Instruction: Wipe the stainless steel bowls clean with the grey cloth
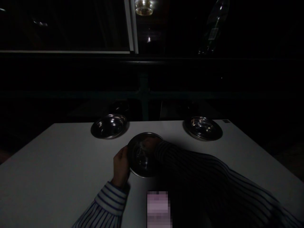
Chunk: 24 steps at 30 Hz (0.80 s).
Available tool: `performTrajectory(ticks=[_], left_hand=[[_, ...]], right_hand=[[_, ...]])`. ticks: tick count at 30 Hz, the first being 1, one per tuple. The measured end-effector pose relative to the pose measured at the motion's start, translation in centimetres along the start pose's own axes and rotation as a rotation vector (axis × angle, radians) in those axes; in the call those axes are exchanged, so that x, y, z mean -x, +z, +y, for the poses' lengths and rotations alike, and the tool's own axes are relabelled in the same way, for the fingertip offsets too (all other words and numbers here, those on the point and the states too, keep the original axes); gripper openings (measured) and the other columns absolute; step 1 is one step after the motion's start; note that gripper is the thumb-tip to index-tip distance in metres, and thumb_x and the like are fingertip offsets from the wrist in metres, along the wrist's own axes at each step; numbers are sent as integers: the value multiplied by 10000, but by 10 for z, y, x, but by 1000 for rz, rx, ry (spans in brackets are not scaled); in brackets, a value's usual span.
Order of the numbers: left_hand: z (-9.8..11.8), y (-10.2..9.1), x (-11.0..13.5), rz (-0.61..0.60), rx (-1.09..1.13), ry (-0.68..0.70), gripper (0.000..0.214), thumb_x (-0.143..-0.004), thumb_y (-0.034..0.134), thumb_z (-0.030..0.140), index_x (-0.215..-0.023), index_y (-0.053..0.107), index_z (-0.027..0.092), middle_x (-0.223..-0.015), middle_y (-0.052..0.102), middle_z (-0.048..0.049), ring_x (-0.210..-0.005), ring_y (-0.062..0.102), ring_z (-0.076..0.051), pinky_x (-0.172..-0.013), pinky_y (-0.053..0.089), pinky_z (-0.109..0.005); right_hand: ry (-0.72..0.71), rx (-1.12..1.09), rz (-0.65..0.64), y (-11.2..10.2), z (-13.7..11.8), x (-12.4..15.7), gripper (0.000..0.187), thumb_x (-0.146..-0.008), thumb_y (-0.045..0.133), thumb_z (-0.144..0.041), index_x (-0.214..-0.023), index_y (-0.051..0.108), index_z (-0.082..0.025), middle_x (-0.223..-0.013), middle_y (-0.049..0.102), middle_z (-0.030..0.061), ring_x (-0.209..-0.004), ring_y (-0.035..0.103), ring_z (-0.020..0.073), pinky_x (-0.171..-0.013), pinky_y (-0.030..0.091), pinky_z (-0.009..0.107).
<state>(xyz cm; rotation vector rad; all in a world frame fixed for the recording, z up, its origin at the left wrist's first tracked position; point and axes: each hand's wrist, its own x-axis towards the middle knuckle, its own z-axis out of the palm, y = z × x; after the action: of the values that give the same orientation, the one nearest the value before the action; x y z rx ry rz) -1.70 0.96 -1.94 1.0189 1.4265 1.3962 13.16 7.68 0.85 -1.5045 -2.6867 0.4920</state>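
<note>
A shiny steel bowl (142,156) stands tilted toward me near the middle of the white table (54,164). My left hand (120,167) grips its left rim, fingers curled round the edge. My right hand (148,145) reaches into the bowl from the right; it is dim and its fingers are hard to make out. Both arms wear striped sleeves.
Two more steel bowls sit on the far side of the table, one at the left (109,126) and one at the right (203,128). A blurred pinkish patch (158,209) lies near the front edge. Beyond the table it is dark, with a window frame (131,27).
</note>
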Motion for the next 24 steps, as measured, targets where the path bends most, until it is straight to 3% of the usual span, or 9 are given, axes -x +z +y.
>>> performTrajectory(ticks=[5,10,13,18,20,24], left_hand=[[5,1,1,-20,9,7,354,-759,522,381,-921,675,106,-839,713,-75,-745,629,-192,-746,470,-316],[3,0,0,49,-45,32,338,-764,489,379,-870,671,114,-762,699,-66,-713,614,-193,-653,459,-289],[0,-1,-1,54,-34,25,339,-767,489,395,-854,666,120,-725,689,-50,-672,603,-178,-639,456,-280],[2,-1,1,-18,-31,47,378,-760,504,434,-900,668,123,-806,702,-64,-719,609,-189,-687,458,-293],[5,-1,2,-29,-47,57,387,-762,501,442,-908,664,122,-832,702,-70,-747,608,-194,-706,456,-295],[8,0,2,12,-56,35,384,-774,480,484,-800,641,136,-711,666,-42,-654,571,-170,-643,441,-280]], right_hand=[[149,-72,79,1,-32,-8,297,-851,498,-167,-1134,495,-80,-1118,570,157,-998,570,235,-813,459,373],[-11,-198,97,16,-58,4,172,-802,519,-151,-969,545,-180,-973,635,33,-925,582,154,-763,418,238],[-6,-246,98,18,-58,4,114,-782,552,-160,-888,546,-199,-909,639,4,-868,585,141,-723,409,226],[306,-273,231,3,-43,-15,287,-777,512,-85,-1055,448,-116,-1039,589,150,-945,576,216,-745,417,305],[362,-286,267,0,-40,-20,312,-784,495,-81,-1086,418,-103,-1045,576,173,-949,575,229,-748,420,323],[186,-328,260,12,-44,-16,245,-780,504,-98,-1011,469,-170,-1030,589,95,-942,559,192,-751,411,287]])
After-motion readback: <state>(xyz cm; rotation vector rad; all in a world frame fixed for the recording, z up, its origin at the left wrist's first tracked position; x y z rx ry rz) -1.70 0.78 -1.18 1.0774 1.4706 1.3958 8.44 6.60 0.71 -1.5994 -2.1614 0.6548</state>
